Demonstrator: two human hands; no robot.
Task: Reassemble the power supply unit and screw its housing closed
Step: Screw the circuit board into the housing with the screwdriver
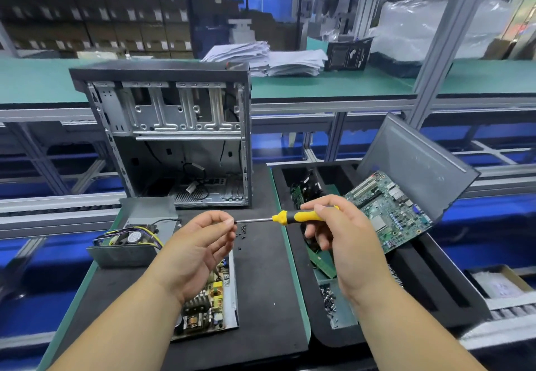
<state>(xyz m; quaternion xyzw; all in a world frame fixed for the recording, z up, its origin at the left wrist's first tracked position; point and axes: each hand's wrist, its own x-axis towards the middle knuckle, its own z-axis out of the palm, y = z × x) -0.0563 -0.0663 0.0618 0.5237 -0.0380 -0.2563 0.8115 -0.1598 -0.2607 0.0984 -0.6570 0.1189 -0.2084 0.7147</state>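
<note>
My right grip [339,234] grasps the yellow screwdriver [301,216] by its handle, shaft pointing at my left grip [200,243], whose fingertips [229,222] pinch at the tip; whether a screw sits there I cannot tell. Loose screws [242,230] lie just beyond. Under my left wrist lies the power supply board [207,306]; its housing cover [136,240] stands left of it on the table [261,283].

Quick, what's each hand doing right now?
Left hand: fingertips pinched at the screwdriver tip, apparently on a small screw; too small to confirm.
Right hand: grips the screwdriver's yellow handle.
</note>
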